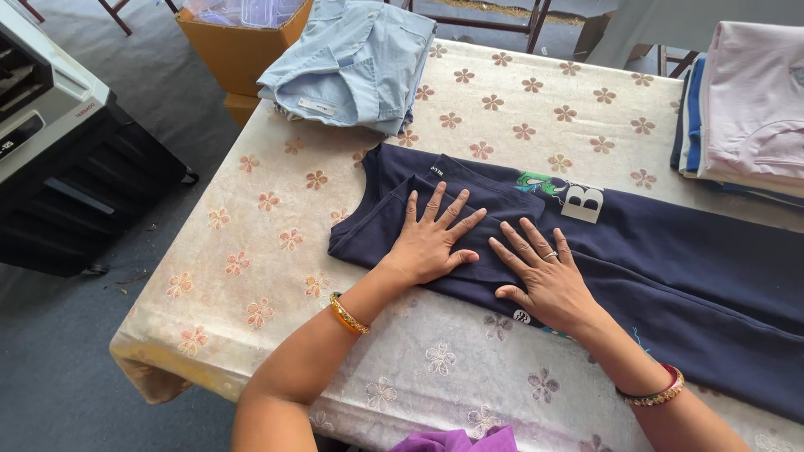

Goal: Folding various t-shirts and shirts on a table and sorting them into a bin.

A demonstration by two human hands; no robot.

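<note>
Both palms lie flat, fingers spread: left hand (430,238) and right hand (544,276) press my navy T-shirt (653,259) on the floral surface (276,251). Soft, light, limp; I'd pinch its folded edges.

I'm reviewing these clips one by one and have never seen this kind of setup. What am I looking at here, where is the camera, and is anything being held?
There is no machine, just a person's two bare hands, filmed by one camera worn on their head and looking down. The left hand and right hand press flat, fingers spread, on a navy T-shirt lying across a table with a flowered cloth. Nothing is gripped. Folded light blue shirts lie at the far edge, and a stack of folded clothes sits at the far right. A cardboard box stands beyond the table.
</note>
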